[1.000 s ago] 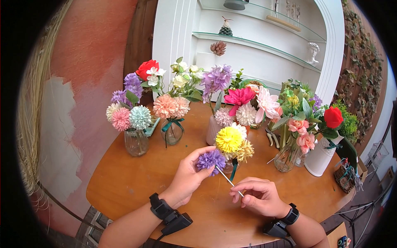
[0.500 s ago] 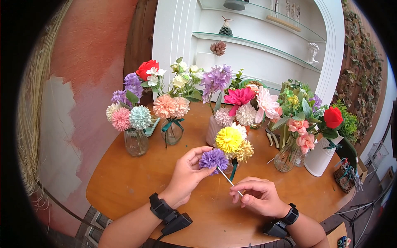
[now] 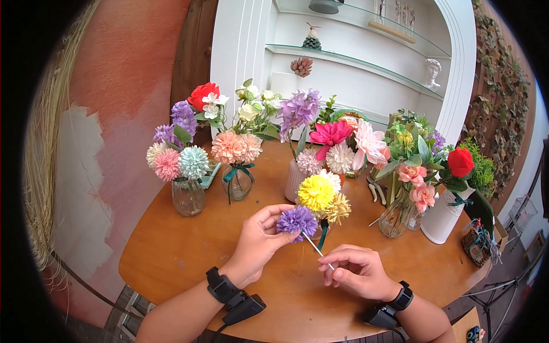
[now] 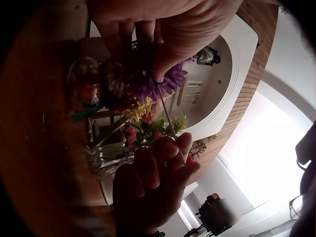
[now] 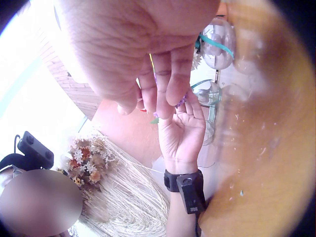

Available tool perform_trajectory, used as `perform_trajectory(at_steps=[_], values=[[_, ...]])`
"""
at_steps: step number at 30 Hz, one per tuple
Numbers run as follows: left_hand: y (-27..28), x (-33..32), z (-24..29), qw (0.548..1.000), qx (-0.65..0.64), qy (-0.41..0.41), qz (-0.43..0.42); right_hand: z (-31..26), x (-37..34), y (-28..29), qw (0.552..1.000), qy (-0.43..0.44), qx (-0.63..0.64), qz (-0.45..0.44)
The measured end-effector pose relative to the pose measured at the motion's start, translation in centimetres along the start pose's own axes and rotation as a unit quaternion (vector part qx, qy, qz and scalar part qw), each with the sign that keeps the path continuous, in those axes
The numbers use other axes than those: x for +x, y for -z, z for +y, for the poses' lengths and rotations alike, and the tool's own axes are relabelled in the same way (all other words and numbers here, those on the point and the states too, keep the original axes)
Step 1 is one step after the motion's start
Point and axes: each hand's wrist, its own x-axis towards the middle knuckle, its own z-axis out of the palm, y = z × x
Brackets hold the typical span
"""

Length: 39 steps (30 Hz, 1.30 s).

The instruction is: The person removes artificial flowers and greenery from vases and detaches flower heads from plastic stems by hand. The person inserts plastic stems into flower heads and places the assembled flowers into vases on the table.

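A purple pompom flower (image 3: 296, 220) on a thin pale stem (image 3: 311, 244) is held over the front middle of the table. My left hand (image 3: 258, 243) grips the flower head from its left side, thumb at the base of the bloom. Lower on the stem, my right hand (image 3: 360, 274) pinches it between thumb and fingers. Just behind the bloom, a yellow pompom flower (image 3: 316, 192) and a gold one (image 3: 337, 209) stand in a vase with a dark green ribbon (image 3: 324, 233). In the left wrist view the purple petals (image 4: 145, 85) show beneath my thumb.
Glass vases (image 3: 189, 197) of flowers stand at the left of the wooden table (image 3: 171, 251). A pink vase (image 3: 295, 180) is behind the yellow flower. At right are another glass vase (image 3: 394, 220), a white pitcher (image 3: 441, 220), pliers (image 3: 376, 191) and a small basket (image 3: 476, 246).
The purple flower has turned and shifted slightly to the right in my left hand. Its stem's lower end has moved a little up and left. Both hands stay nearly in place.
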Motion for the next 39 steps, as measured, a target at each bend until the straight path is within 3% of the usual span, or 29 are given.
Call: perform_trajectory(at_steps=[21, 39], values=[[0.13, 0.00, -0.13, 1.000, 0.018, 0.007, 0.007, -0.07, -0.09, 0.05, 1.000, -0.007, -0.007, 0.004], [-0.17, -0.19, 0.00, 0.997, 0.064, -0.036, 0.002, 0.09, -0.09, 0.07, 1.000, 0.002, -0.005, 0.007]])
